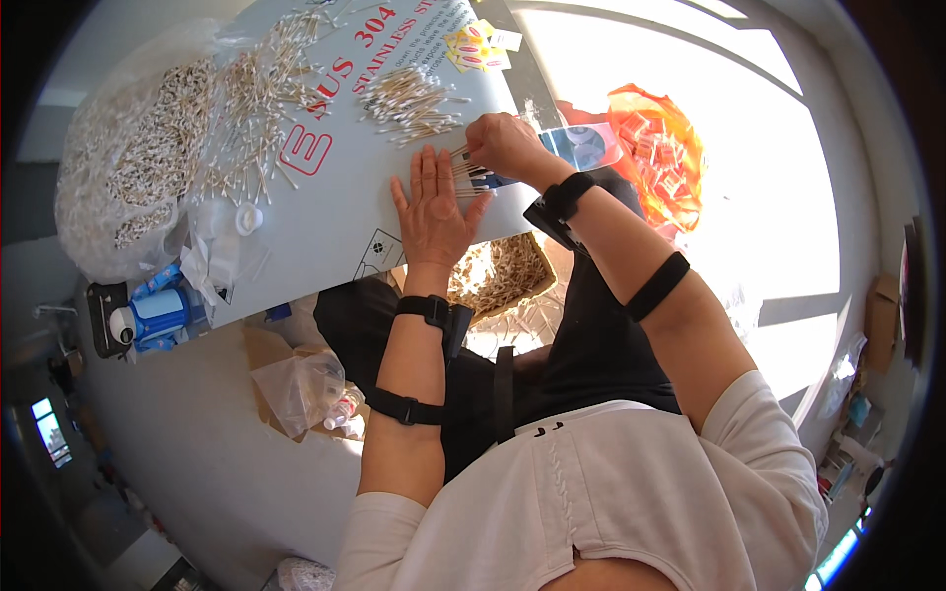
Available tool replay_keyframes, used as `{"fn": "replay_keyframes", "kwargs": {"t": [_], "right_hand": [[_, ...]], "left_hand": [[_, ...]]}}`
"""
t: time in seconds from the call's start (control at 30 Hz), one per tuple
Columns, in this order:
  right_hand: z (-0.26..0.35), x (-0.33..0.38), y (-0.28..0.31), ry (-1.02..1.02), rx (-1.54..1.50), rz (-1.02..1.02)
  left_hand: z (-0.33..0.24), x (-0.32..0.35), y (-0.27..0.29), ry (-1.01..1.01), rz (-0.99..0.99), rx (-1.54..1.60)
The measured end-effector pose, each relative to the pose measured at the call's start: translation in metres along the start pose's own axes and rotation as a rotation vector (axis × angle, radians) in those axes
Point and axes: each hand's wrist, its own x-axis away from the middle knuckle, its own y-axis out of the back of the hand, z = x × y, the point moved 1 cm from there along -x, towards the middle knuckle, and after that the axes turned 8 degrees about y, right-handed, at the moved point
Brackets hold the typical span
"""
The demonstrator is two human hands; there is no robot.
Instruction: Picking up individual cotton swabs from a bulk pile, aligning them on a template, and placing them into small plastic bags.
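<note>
My left hand (436,215) lies flat on the grey-blue metal tabletop (335,222), fingers stretched out and thumb pointing right. Just right of it, a small row of cotton swabs (467,169) lies between my two hands, partly covered. Over the right ends of these swabs, my right hand (501,146) is closed with its fingers curled under; what it holds, if anything, is hidden. A clear plastic packet with a blue and pink print (583,148) lies beside my right wrist at the table's edge. Beyond my hands is a loose pile of cotton swabs (412,103).
A larger swab heap (258,108) spreads leftward beside a big clear bag of swabs (148,158). Small yellow packets (477,46) lie at the far edge. An orange bag of small packs (655,158) stands right. Below the table is a box of sticks (512,271); a blue bottle (158,313) stands left.
</note>
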Motion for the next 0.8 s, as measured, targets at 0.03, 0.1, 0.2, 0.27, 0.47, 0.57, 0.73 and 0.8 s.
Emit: {"fn": "replay_keyframes", "kwargs": {"t": [0.03, 0.1, 0.2, 0.27, 0.47, 0.57, 0.73, 0.8], "right_hand": [[0.002, 0.000, 0.001, -0.001, 0.000, -0.001], [0.003, 0.000, 0.000, -0.052, -0.020, -0.038], [0.002, -0.002, -0.002, -0.125, -0.061, -0.043], [-0.003, 0.000, -0.001, -0.087, -0.113, -0.083], [-0.015, 0.038, -0.004, -0.066, -0.422, -0.387], [-0.011, 0.059, -0.011, 0.057, -0.338, -0.384], [-0.003, 0.061, -0.020, 0.205, -0.078, -0.447], [-0.001, 0.060, -0.022, 0.196, 0.031, -0.412]], "left_hand": [[0.000, 0.000, 0.000, -0.002, -0.003, -0.001], [0.001, 0.001, -0.001, -0.003, -0.006, -0.003], [0.000, 0.000, -0.001, -0.017, -0.010, -0.015], [0.001, -0.001, -0.002, -0.023, 0.001, -0.013], [0.021, 0.010, 0.002, 0.067, -0.183, 0.596], [0.021, 0.023, 0.004, 0.086, -0.179, 0.512], [0.007, 0.027, -0.002, 0.088, -0.262, 0.378], [0.006, 0.029, -0.005, 0.053, -0.258, 0.196]]}}
